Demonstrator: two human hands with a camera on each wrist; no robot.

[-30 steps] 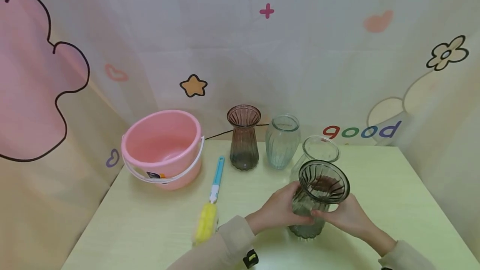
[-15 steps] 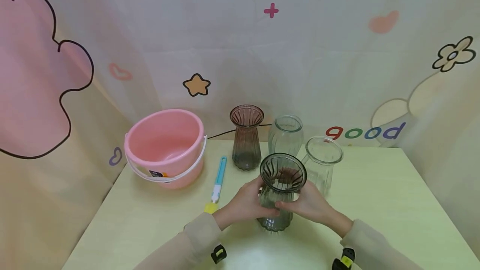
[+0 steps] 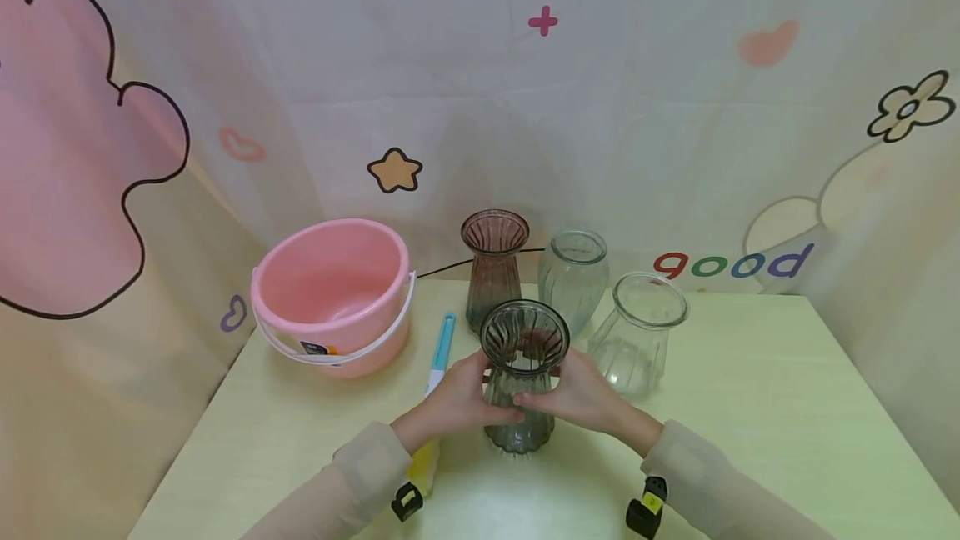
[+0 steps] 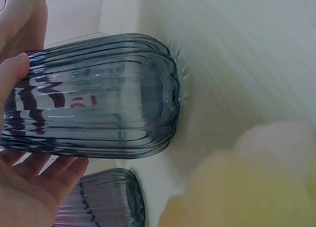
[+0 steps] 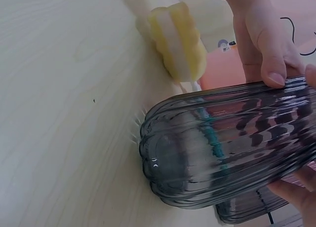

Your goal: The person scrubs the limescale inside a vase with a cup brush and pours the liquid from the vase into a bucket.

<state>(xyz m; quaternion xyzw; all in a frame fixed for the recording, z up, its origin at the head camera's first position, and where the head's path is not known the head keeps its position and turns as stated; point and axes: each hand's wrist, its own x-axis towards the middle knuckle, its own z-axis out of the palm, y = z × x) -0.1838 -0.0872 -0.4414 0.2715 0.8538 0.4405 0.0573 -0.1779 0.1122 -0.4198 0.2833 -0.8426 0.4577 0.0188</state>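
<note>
A grey ribbed glass vase with a flared rim stands upright in the middle of the head view, its base at the table top. Whether the base touches the table I cannot tell. My left hand grips it from the left and my right hand from the right, thumbs on the near side. Both wrist views show the grey vase from the side. Just left of it lies a sponge bottle brush with a blue and white handle. Its yellow head is partly behind my left arm in the head view.
Behind the held vase stand a purple-brown vase and a pale bluish vase. A clear glass vase stands to the right. A pink bucket with a white handle is at the left. A printed curtain hangs behind the table.
Both hands have carried the grey vase left, from in front of the clear vase to in front of the purple-brown one. The clear vase is now uncovered; the brush is partly covered.
</note>
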